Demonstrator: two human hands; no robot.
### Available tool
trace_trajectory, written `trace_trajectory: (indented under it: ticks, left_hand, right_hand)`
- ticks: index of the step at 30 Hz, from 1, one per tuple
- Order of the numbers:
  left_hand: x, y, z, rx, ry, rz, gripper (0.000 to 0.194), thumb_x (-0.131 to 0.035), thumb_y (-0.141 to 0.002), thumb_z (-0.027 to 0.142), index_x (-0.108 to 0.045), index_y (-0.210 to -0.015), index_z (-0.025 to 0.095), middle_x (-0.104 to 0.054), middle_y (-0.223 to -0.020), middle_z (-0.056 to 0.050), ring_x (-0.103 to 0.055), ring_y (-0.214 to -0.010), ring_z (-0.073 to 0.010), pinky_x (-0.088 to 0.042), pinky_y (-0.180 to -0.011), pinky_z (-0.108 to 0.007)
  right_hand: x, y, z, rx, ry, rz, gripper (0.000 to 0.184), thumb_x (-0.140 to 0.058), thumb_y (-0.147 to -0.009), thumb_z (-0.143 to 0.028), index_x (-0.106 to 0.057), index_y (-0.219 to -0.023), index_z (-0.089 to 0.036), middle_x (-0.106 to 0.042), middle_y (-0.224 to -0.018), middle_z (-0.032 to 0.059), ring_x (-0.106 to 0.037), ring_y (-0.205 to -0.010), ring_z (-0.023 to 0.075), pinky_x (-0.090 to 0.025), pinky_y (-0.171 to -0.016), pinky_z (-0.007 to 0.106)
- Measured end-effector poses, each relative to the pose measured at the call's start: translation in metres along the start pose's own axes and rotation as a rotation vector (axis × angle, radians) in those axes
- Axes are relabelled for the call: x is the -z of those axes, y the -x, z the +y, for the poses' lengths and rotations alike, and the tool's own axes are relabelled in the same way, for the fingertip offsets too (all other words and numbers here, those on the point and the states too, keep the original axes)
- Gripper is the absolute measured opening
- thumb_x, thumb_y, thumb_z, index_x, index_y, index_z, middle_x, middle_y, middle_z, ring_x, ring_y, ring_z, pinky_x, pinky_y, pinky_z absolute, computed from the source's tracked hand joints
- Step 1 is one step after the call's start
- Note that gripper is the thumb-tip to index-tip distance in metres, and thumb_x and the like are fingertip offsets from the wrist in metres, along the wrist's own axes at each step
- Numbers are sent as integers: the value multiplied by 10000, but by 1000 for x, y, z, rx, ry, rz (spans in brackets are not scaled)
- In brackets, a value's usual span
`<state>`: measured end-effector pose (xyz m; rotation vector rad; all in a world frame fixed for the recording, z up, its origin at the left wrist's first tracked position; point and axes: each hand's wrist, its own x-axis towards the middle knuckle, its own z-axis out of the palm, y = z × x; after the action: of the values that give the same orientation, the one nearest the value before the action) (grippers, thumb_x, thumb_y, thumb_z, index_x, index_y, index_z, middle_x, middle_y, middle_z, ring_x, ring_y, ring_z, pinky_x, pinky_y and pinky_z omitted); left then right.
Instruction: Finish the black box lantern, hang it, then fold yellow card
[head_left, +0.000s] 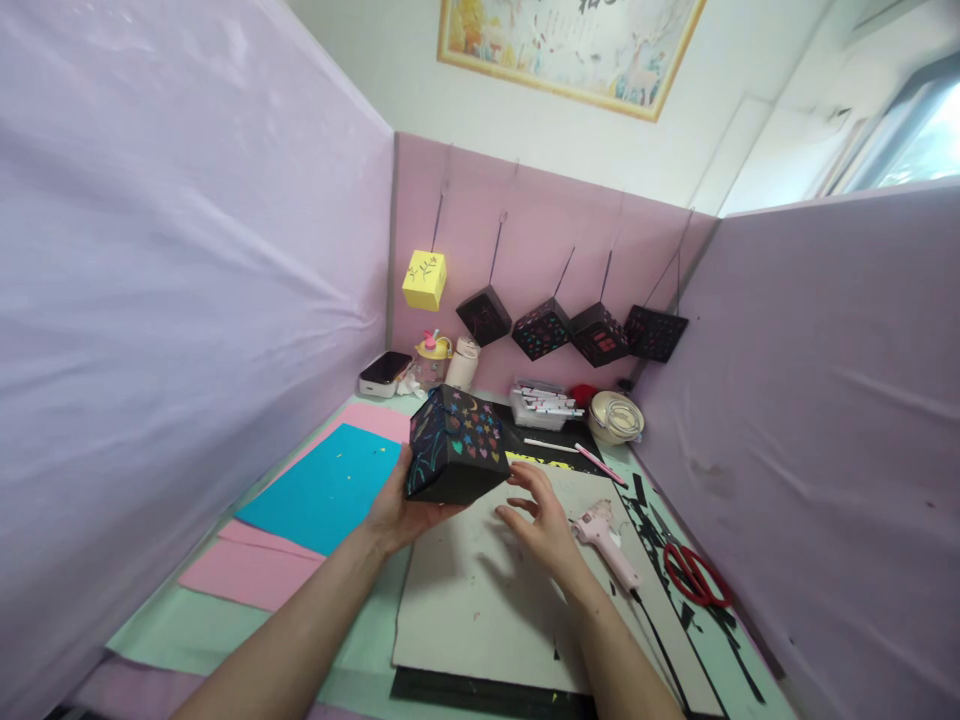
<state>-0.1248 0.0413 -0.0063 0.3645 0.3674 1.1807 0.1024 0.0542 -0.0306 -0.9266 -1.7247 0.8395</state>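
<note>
A black paper box (461, 450) with colourful stars, hearts and a moon drawn on one face is held tilted above the table. My left hand (397, 505) grips it from below and the left side, with part of the fingers hidden under the box. Close to the box's right corner is my right hand (541, 520), its fingers spread and curved with nothing in them. Below both hands lies a pale grey board (465, 610). A pink glue gun (609, 545) rests on that board, just right of my right hand.
Blue sheet (330, 490) and pink sheets (255, 570) lie left. Red-handled scissors (696, 575) and black scraps are at right. Behind are a tray of markers (544, 403), a phone (386, 370), a white bottle (463, 365) and a round container (615, 417). Several decorated boxes, one yellow (425, 280), hang on the partition.
</note>
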Motion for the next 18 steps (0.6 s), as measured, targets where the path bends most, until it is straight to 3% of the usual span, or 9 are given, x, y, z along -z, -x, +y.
trace_trajectory:
  ticks: [4,9,13,16,18]
  left_hand:
    - [-1,3,-1,48,-24,-25,718,-475,-850,676,-565,-1269,100,-687,-1150,-196,-621,-1124,-330,-414,-1023,-510]
    - [2,1,-2,38,-52,55,597,-509,-861,630,-629,-1166,131,-729,-1058,-150,-681,-997,-294,-448,-991,-481]
    - [3,-2,-5,-37,-167,32,554,-685,-792,510,-613,-1203,146,-719,-1097,-138,-644,-1092,-298,-444,-1012,-441]
    - [-1,-1,-9,-160,-310,-7,689,-806,-705,356,-527,-1321,230,-665,-1227,-115,-588,-1186,-312,-444,-1018,-435]
    - [-5,0,-13,-211,-390,-8,804,-845,-656,314,-472,-1367,284,-609,-1315,-104,-540,-1241,-327,-449,-1014,-430]
  right_hand:
    - [0,-1,2,-20,14,-5,488,-666,-778,-267,-517,-1242,-283,-441,-1340,104,-568,-1115,228,-556,-827,363]
    - [-1,-1,0,-46,-15,-43,488,-665,-784,-280,-498,-1243,-272,-452,-1320,110,-567,-1113,231,-545,-829,370]
    - [-4,3,-6,-62,-164,-129,829,-759,-714,-313,-317,-1416,-332,-362,-1456,117,-500,-1226,255,-506,-924,411]
    - [-6,4,-9,-47,-283,-145,1123,-827,-639,-429,-100,-1493,-381,-240,-1530,126,-438,-1302,280,-461,-989,448]
    - [-7,4,-9,-46,-337,-146,1217,-833,-601,-520,-21,-1499,-395,-209,-1541,124,-381,-1353,293,-424,-1027,469]
